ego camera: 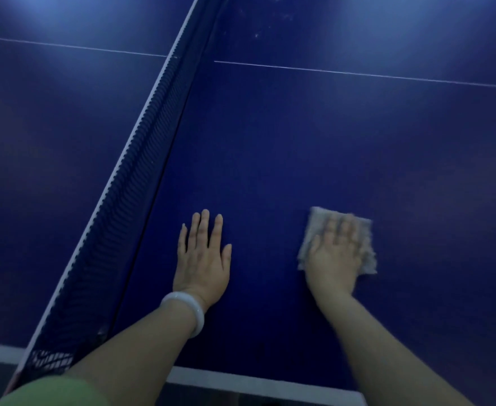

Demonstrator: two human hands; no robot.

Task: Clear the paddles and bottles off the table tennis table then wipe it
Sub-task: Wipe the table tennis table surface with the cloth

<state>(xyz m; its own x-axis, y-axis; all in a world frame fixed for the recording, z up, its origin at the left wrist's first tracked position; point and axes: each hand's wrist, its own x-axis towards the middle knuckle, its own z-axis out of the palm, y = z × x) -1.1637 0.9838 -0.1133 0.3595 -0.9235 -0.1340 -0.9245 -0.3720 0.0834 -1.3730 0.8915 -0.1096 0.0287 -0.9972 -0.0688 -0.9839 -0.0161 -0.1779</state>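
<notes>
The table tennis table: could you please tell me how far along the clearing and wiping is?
Clearing looks done: no paddles or bottles show on the visible part of the table tennis table. Wiping is in hand: the right hand presses a grey cloth flat on the surface, blurred as if moving, while the left hand rests flat beside the net. Pale specks farther up suggest wiping remains there.

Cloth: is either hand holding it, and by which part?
Not gripped. Right hand presses flat on the cloth, fingers straight over its middle. Left hand lies flat on the table.
</notes>
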